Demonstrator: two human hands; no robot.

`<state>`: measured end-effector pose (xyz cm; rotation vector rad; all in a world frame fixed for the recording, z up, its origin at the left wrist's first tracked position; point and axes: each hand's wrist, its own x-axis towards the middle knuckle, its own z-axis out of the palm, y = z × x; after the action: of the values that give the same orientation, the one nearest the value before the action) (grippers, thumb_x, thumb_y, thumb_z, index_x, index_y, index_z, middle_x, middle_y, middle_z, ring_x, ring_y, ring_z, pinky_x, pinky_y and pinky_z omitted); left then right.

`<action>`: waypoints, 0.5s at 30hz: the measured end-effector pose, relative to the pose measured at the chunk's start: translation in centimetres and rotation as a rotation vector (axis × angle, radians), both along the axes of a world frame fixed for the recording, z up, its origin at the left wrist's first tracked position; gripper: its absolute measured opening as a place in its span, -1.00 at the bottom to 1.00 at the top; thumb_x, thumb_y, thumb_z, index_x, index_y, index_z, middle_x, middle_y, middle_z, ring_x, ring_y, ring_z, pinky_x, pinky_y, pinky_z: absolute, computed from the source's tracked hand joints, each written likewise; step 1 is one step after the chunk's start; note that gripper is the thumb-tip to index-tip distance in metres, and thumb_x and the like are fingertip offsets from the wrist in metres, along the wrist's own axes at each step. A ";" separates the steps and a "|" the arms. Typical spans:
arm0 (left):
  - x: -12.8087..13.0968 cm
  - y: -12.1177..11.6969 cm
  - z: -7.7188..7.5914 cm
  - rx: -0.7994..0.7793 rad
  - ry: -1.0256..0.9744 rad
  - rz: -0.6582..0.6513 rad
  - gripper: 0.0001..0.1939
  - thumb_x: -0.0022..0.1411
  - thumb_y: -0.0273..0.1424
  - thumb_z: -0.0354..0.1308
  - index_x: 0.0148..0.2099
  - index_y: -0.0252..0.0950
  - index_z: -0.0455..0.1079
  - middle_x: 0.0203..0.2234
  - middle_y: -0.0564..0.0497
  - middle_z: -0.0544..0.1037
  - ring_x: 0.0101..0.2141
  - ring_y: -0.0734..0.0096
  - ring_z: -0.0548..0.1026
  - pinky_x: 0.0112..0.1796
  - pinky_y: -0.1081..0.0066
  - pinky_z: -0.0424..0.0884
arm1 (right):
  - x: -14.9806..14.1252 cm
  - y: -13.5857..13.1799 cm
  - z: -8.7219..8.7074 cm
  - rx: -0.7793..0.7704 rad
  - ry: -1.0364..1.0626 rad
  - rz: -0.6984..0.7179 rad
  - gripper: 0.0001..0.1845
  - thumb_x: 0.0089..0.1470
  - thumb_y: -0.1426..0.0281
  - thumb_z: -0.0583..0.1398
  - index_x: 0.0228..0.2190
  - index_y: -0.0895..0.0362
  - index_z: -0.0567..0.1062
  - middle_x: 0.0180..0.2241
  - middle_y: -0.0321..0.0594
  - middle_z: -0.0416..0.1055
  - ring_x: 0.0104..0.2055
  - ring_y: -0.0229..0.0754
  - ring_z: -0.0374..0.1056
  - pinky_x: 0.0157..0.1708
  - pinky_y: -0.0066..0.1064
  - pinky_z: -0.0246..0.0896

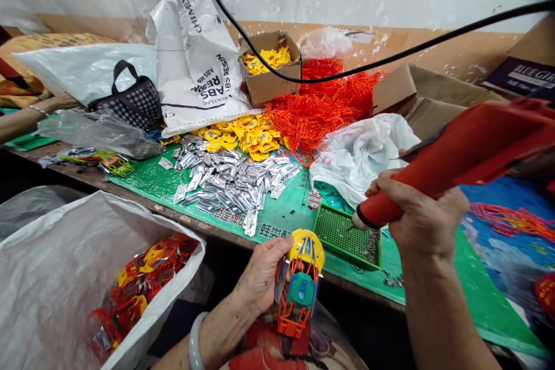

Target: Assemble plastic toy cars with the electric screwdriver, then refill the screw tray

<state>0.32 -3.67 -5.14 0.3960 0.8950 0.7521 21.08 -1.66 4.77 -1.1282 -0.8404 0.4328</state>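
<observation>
My left hand [259,278] grips a toy car [302,289] with a yellow hood, orange-red frame and teal centre, holding it upright in front of the table edge. My right hand [427,219] is closed around a red electric screwdriver [459,153]. Its dark tip points down over the green perforated tray [332,230], where small screws [372,245] are heaped at the right end. Whether the tip carries a screw cannot be made out. Beyond the car lie a pile of silvery parts [234,179], yellow hoods [255,136] and orange-red frames [321,110].
A white sack [32,277] with several assembled cars stands at lower left. A cardboard box [271,84] holds yellow parts behind the pile. A black cable [347,73] hangs across the view. Another person's hand [63,102] reaches in from the left, near a checked bag [134,101].
</observation>
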 end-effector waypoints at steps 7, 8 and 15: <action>0.0 0.3 1.7 0.053 -0.027 0.050 -0.66 -0.05 -0.24 0.42 -0.37 -0.44 0.50 -0.58 -0.06 0.57 -0.60 0.43 0.48 -0.54 0.48 0.40 | 3.1 2.0 -1.0 -0.079 -0.032 -0.160 -0.63 -0.32 0.32 0.47 -0.41 0.08 0.48 -0.46 -0.34 0.43 -0.51 -0.17 0.34 -0.44 -0.23 0.33; 0.0 0.4 1.9 0.062 -0.030 0.056 -0.65 -0.06 -0.23 0.43 -0.39 -0.44 0.49 -0.62 -0.03 0.54 -0.64 0.47 0.44 -0.58 0.50 0.36 | 3.5 2.1 -1.0 -0.091 -0.050 -0.195 -0.60 -0.33 0.31 0.47 -0.40 0.08 0.48 -0.45 -0.34 0.44 -0.50 -0.18 0.33 -0.43 -0.23 0.32; 0.0 0.4 2.1 0.099 -0.043 0.121 -0.68 -0.02 -0.22 0.40 -0.40 -0.36 0.41 -0.66 0.03 0.50 -0.65 0.47 0.42 -0.57 0.48 0.38 | 4.9 1.2 -0.3 -0.183 -0.233 -0.241 -0.55 -0.18 0.21 0.42 -0.20 0.01 0.51 -0.30 -0.28 0.45 -0.31 -0.10 0.35 -0.24 -0.19 0.29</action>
<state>0.32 -3.25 -3.07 0.4145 0.8487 0.9152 25.95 -0.41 4.51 -1.4510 -0.8658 0.1821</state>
